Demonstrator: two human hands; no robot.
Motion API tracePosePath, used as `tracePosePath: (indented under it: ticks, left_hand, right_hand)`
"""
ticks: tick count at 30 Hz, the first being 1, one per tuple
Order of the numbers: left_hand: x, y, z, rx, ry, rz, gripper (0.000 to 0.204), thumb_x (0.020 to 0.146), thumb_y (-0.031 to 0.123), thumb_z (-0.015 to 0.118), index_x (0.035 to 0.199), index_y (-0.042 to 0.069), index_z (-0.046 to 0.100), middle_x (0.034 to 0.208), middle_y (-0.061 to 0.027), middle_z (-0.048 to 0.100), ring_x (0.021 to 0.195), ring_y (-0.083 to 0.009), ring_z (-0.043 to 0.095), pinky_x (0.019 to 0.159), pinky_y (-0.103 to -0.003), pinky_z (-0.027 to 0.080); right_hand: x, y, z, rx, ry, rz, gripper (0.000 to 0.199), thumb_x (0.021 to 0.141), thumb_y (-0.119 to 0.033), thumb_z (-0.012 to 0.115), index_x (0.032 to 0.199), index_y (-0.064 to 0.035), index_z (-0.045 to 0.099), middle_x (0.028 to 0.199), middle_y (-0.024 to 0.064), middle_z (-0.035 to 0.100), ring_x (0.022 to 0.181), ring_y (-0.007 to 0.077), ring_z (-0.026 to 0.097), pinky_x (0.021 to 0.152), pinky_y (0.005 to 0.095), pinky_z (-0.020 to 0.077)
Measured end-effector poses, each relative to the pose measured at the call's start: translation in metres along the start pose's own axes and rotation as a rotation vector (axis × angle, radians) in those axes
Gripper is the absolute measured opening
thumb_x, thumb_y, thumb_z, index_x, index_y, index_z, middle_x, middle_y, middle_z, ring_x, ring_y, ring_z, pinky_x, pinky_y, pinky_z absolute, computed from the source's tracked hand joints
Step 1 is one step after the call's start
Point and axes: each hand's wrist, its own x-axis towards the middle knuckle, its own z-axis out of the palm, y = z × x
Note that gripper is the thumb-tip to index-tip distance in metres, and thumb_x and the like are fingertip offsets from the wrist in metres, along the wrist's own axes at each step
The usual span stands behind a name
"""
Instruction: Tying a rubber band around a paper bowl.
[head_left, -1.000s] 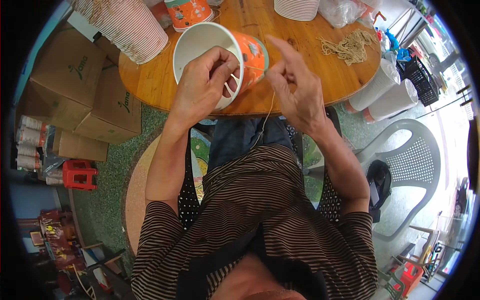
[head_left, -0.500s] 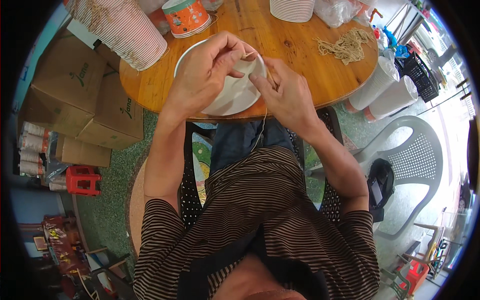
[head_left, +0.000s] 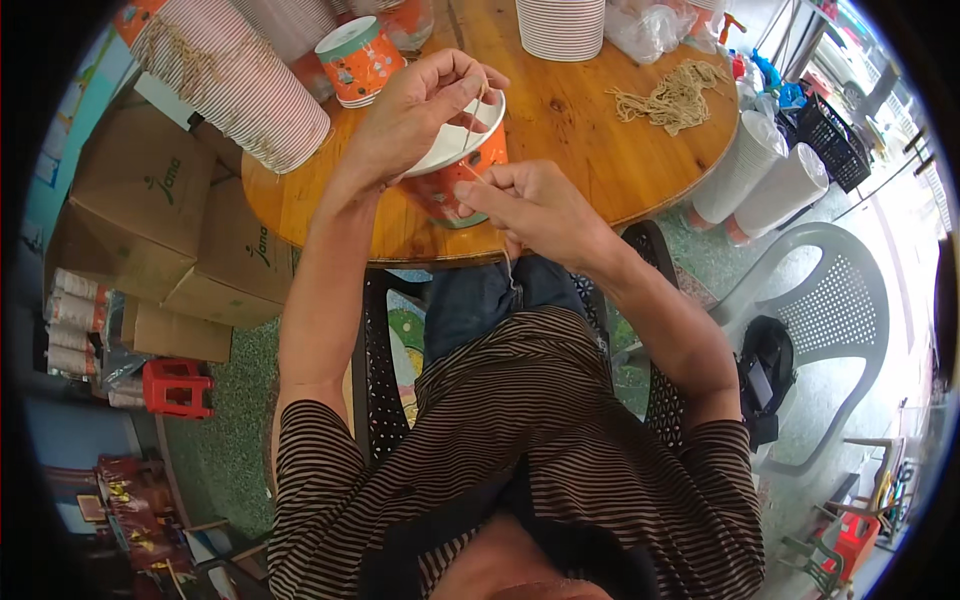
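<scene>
An orange paper bucket point(head_left: 437, 197) with a white inside stands at the table's near edge, its printed side showing. Over its mouth, my left hand point(head_left: 405, 115) is closed, pinching a thin tan string point(head_left: 471, 133) between thumb and fingers. The string runs across the bucket's rim to my right hand point(head_left: 540, 208), which pinches it just outside the bucket's near right side. Below the right hand a loose end of string hangs past the table edge toward my lap. My left hand hides part of the rim.
On the wooden table point(head_left: 570, 170) lie a tall leaning stack of paper buckets point(head_left: 250, 95), another orange bucket point(head_left: 362, 65), a white-ribbed stack point(head_left: 562, 30) and a heap of tan strings point(head_left: 680, 98). Cardboard boxes point(head_left: 135, 200) stand left; a grey chair point(head_left: 830, 290) stands right.
The bucket has tipped from its open mouth facing me to showing its orange side. My right hand has come down and toward me, drawing the string over the rim; my left stays above the mouth.
</scene>
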Motion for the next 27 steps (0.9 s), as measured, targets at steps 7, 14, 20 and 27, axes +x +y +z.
tracePosePath:
  ticks: [7, 14, 20, 27]
  left_hand:
    - [-0.009, -0.012, -0.008, -0.195, -0.052, -0.097, 0.016, 0.109, 0.023, 0.056, 0.109, 0.007, 0.058, 0.079, -0.0022, 0.064, 0.068, -0.0083, 0.06, 0.064, -0.022, 0.049]
    - [-0.016, -0.006, 0.011, 0.007, -0.053, -0.056, 0.023, 0.108, 0.02, 0.058, 0.125, 0.005, 0.056, 0.072, 0.0021, 0.06, 0.06, -0.004, 0.05, 0.053, -0.02, 0.039]
    - [-0.018, 0.002, 0.018, 0.01, -0.084, -0.145, 0.021, 0.105, 0.017, 0.061, 0.121, 0.003, 0.057, 0.074, 0.0017, 0.064, 0.064, -0.0029, 0.054, 0.056, -0.02, 0.041]
    - [-0.023, 0.0, 0.011, 0.126, -0.142, -0.142, 0.017, 0.104, 0.018, 0.064, 0.103, 0.001, 0.069, 0.078, 0.0023, 0.065, 0.065, -0.0011, 0.054, 0.057, -0.017, 0.042]
  right_hand:
    - [-0.012, -0.004, -0.009, -0.307, 0.439, -0.285, 0.034, 0.097, -0.022, 0.074, 0.112, 0.0069, 0.062, 0.068, 0.0001, 0.058, 0.057, 0.0049, 0.049, 0.051, 0.0248, 0.0395]
    - [-0.006, -0.013, -0.022, -0.213, 0.397, -0.273, 0.039, 0.093, -0.02, 0.08, 0.118, 0.0067, 0.069, 0.064, -0.0073, 0.051, 0.061, 0.0006, 0.045, 0.051, 0.0224, 0.0356]
    - [-0.005, -0.009, -0.027, -0.154, 0.434, -0.317, 0.026, 0.094, -0.021, 0.078, 0.1, 0.0036, 0.077, 0.065, -0.0076, 0.051, 0.06, 0.0003, 0.043, 0.051, 0.0223, 0.0341]
    - [-0.009, 0.0, -0.046, -0.226, 0.478, -0.363, 0.023, 0.097, -0.021, 0.074, 0.095, 0.0018, 0.074, 0.07, -0.0075, 0.055, 0.062, 0.0003, 0.044, 0.052, 0.0215, 0.0341]
